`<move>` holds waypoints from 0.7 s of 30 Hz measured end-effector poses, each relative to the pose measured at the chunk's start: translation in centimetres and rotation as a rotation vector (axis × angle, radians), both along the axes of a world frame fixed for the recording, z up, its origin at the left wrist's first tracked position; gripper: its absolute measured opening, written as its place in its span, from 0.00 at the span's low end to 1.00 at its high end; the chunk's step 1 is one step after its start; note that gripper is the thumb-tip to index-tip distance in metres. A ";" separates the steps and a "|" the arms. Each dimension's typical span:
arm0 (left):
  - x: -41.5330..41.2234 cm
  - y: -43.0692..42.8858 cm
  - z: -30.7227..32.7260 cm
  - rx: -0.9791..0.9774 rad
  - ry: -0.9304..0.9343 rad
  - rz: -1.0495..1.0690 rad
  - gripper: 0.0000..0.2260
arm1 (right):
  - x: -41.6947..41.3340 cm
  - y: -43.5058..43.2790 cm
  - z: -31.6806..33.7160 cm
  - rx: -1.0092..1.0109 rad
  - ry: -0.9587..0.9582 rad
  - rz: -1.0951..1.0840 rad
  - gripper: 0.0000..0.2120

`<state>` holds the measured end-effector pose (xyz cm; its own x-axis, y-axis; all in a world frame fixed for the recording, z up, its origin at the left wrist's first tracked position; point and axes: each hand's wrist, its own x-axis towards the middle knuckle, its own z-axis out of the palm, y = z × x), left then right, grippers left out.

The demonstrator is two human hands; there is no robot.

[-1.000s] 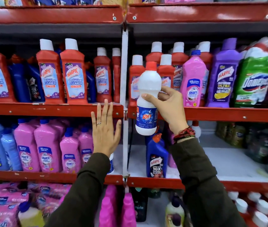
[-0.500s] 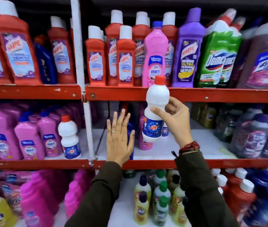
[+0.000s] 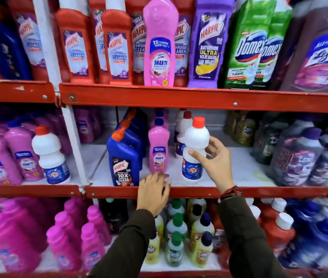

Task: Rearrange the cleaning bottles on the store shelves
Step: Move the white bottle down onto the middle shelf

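My right hand (image 3: pixel 213 161) grips a white Rin bottle (image 3: pixel 194 151) with a red cap and blue label, held upright with its base at the white board of the middle shelf (image 3: pixel 239 173). My left hand (image 3: pixel 154 189) hovers with fingers spread over the shelf's red front edge, just below a pink Shakti bottle (image 3: pixel 158 149). A blue Harpic bottle (image 3: pixel 124 159) stands left of the pink one. Another white Rin bottle (image 3: pixel 182 133) stands behind the held one. A third Rin bottle (image 3: pixel 49 155) stands in the left bay.
Red Harpic bottles (image 3: pixel 117 45), a pink Shakti bottle (image 3: pixel 160 43), a purple Harpic (image 3: pixel 209 43) and green Domex (image 3: pixel 253 45) fill the upper shelf. Purple bottles (image 3: pixel 299 155) crowd the middle shelf's right. Small bottles (image 3: pixel 176 237) sit below. A white upright (image 3: pixel 72 141) divides the bays.
My right hand lowered the Rin bottle down onto the middle shelf. My left hand dropped to the shelf's front edge. The camera moved closer and down.
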<state>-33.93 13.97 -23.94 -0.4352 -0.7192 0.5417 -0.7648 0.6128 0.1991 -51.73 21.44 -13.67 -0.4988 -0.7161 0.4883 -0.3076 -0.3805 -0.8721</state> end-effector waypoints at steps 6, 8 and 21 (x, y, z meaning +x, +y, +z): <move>-0.1 -0.5 -0.5 -0.047 -0.029 0.019 0.14 | -2.1 -3.7 -1.8 0.020 -0.034 0.020 0.29; -0.2 -0.6 -0.5 -0.054 -0.029 0.025 0.13 | -2.5 -4.9 -2.0 0.022 -0.051 0.033 0.29; -0.3 -1.2 -0.9 -0.075 -0.012 0.030 0.15 | -4.0 -8.9 -3.4 0.103 -0.088 0.107 0.29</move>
